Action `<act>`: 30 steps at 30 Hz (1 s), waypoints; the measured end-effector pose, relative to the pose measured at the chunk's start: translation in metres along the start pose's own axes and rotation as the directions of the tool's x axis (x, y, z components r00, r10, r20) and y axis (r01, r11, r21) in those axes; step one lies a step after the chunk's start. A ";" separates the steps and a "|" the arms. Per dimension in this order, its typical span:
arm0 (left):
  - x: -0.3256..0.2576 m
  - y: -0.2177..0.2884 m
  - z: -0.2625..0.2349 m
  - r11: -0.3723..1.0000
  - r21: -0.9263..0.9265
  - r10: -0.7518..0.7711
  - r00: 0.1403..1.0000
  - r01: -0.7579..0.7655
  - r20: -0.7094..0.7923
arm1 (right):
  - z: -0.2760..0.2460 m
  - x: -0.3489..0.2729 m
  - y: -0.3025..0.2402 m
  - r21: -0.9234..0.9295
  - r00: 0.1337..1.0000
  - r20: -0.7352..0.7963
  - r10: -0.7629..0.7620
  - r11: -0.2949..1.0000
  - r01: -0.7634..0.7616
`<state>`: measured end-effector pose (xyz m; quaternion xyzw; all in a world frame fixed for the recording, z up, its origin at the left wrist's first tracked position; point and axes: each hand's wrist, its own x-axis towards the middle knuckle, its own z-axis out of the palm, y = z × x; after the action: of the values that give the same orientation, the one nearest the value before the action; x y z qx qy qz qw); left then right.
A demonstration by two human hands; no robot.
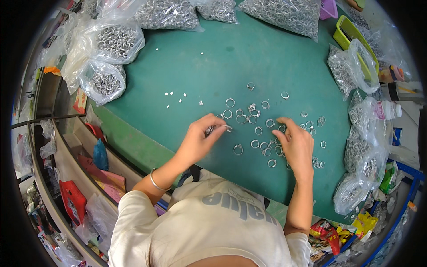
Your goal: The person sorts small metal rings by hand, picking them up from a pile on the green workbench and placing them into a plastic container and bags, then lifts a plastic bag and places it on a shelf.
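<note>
Several silver-coloured rings (210,130) are gathered in my left hand (198,139), its thumb and fingers closed around them. One ring pokes out past the fingertips. To the right, my right hand (297,144) hovers low over the table with thumb and forefinger apart. A single ring (282,128) shows in the gap between them; whether they touch it I cannot tell. Loose rings (255,143) lie scattered between and around both hands, some with small heads or settings. Farther up sits a lone ring (250,86).
Green tabletop (178,75) with small white bits (180,101) at left. Clear bags full of rings line the far edge (284,18), the left (106,82) and the right (356,147). A yellow-green basket (344,33) stands at far right. Drawers (84,142) flank the left side.
</note>
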<state>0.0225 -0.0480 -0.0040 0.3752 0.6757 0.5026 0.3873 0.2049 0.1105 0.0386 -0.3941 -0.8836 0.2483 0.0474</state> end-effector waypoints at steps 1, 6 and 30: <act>-0.002 0.002 -0.003 0.966 -0.223 -0.118 0.991 0.129 0.063 | 0.006 -0.001 0.001 -0.033 0.998 -0.034 -0.045 0.999 0.043; -0.009 0.010 -0.005 0.728 -0.538 -0.221 0.888 0.426 0.404 | 0.036 0.012 0.017 -0.094 0.970 -0.140 -0.197 0.978 0.185; -0.020 0.002 0.031 0.960 0.230 0.169 0.985 -0.161 -0.014 | 0.026 -0.031 -0.002 -0.035 0.983 -0.144 -0.116 0.993 0.112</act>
<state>0.0596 -0.0534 -0.0049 0.4637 0.7017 0.4587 0.2868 0.2177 0.0765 0.0205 -0.3604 -0.9022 0.2038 0.1209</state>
